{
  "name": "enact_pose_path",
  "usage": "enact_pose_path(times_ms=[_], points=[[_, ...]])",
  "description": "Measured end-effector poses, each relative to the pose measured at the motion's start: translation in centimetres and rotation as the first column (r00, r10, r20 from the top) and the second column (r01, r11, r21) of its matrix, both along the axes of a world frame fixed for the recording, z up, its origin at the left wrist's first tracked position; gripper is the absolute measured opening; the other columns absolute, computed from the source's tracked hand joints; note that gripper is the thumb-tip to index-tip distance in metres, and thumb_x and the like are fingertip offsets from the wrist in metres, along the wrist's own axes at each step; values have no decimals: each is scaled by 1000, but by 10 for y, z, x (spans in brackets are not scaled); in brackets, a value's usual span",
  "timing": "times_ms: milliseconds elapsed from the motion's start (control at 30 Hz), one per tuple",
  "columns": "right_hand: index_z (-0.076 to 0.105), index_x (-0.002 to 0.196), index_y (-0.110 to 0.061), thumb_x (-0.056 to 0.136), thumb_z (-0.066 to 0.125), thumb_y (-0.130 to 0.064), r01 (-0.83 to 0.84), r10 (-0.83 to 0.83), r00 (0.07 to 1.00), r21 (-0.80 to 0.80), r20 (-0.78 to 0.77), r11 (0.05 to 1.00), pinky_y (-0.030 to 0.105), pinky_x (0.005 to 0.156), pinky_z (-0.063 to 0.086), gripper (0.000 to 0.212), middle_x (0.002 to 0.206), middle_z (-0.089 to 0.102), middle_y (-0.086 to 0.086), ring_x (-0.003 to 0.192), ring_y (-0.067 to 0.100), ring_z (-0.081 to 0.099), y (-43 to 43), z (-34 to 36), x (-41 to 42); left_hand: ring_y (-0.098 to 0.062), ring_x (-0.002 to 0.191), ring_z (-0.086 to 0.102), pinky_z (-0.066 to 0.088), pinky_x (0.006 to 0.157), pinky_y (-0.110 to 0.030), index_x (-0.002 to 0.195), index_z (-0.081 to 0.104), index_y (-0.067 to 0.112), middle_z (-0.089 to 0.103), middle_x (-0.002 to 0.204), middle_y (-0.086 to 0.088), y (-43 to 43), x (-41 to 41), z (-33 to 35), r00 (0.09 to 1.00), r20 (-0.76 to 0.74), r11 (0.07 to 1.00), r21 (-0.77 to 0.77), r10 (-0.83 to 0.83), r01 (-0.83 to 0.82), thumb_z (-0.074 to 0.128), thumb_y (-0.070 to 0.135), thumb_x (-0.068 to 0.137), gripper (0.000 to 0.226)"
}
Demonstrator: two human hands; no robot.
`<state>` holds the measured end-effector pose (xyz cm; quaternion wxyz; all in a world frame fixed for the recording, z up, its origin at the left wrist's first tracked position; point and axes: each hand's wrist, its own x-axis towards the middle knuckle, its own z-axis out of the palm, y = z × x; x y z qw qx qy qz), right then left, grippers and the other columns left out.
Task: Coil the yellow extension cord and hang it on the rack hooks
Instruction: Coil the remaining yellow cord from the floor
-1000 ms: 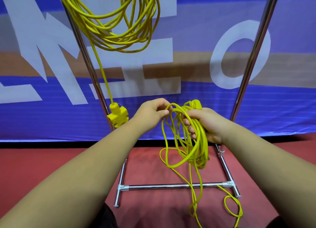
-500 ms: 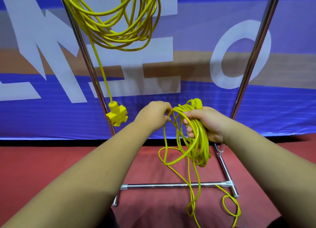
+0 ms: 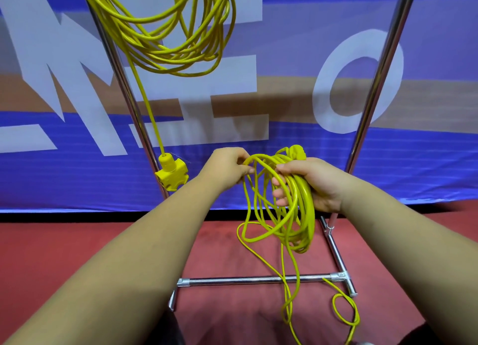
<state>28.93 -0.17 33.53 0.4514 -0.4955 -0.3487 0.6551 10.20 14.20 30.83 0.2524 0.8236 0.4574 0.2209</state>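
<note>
**One head-worn, wide-angle view, aimed forward and down**

The camera sits above and behind the person's forearms, which run in from the bottom corners. The left hand (image 3: 227, 169) and right hand (image 3: 315, 182) meet on the yellow extension cord (image 3: 306, 202) near mid-frame, close to the lens. It faces the rack (image 3: 123, 91), whose uprights spread apart toward the top edge, which cuts them off. The blue banner (image 3: 284, 21) stands just behind, and the red floor (image 3: 64, 241) and base bar (image 3: 253, 280) lie low in frame.
</note>
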Motion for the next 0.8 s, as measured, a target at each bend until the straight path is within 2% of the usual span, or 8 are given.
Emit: enact_pose_path(times_ms=[67, 167, 300, 400, 500, 600, 700, 800], points=[[70, 94, 2, 105, 59, -17, -3, 3, 999, -7, -32, 1000, 54, 77, 65, 25, 80, 70, 15, 76, 34, 76, 0, -1, -1, -21, 63, 71, 62, 69, -42, 88, 72, 21, 70, 74, -2, 5, 2, -1, 996, -85, 993, 119, 3, 8, 80, 28, 89, 10], [68, 94, 1, 105, 59, -18, 0, 0, 1000, -14, -6, 1000, 51, 70, 66, 24, 76, 68, 12, 66, 28, 72, 0, 0, -1, -22, 71, 65, 57, 73, -43, 87, 68, 20, 63, 78, -1, 9, 7, -6, 977, -214, 962, 267, 3, 56, 75, 36, 92, 19], [63, 98, -3, 106, 55, -17, -30, 30, 999, 27, -12, 999, 33, 50, 51, 19, 80, 64, 9, 55, 18, 54, 2, -1, 3, -23, 80, 56, 41, 69, -35, 86, 61, 17, 54, 82, 1, 9, 11, -11, 964, -265, 962, 265, 1, 71, 70, 41, 97, 28], [59, 92, -10, 106, 53, -18, -69, 71, 995, 32, -73, 997, 29, 48, 40, 18, 77, 52, 5, 51, 13, 42, 3, -1, 6, -22, 87, 60, 49, 77, -37, 103, 64, 20, 61, 97, 1, 10, 5, -12, 977, -204, 981, 167, -60, 95, 77, 43, 91, 29], [52, 90, -15, 106, 49, -22, -86, 84, 990, -18, -115, 996, 25, 43, 32, 17, 72, 44, 0, 45, 10, 33, 4, 0, 8, -13, 103, 66, 55, 95, -35, 149, 46, 26, 57, 136, 10, 3, -1, -4, 980, -36, 981, -30, -195, 194, 91, 40, 77, 86], [55, 91, -15, 103, 57, -34, -126, 123, 989, -44, -77, 991, 23, 41, 28, 22, 68, 38, -3, 41, 8, 29, 3, 1, 9, -7, 128, 57, 50, 102, -26, 161, 26, 39, 45, 156, 16, -2, -2, 3, 946, 66, 944, -77, -316, 321, 95, 37, 71, 114], [62, 77, -19, 93, 71, -28, -186, 187, 982, -18, 19, 982, 22, 43, 25, 20, 64, 34, -4, 39, 7, 29, -1, 4, 6, -2, 136, 50, 51, 103, -26, 160, 26, 47, 44, 157, 22, -5, 0, 8, 910, 81, 905, -105, -406, 413, 94, 25, 73, 113], [62, 70, -22, 93, 71, -19, -213, 215, 975, -38, 62, 976, 23, 43, 27, 25, 60, 33, -4, 38, 8, 30, -1, 4, 6, 0, 102, 66, 56, 85, -22, 147, 51, 36, 67, 129, 14, -7, 2, 11, 886, 76, 875, -139, -457, 463, 80, 6, 77, 81]])
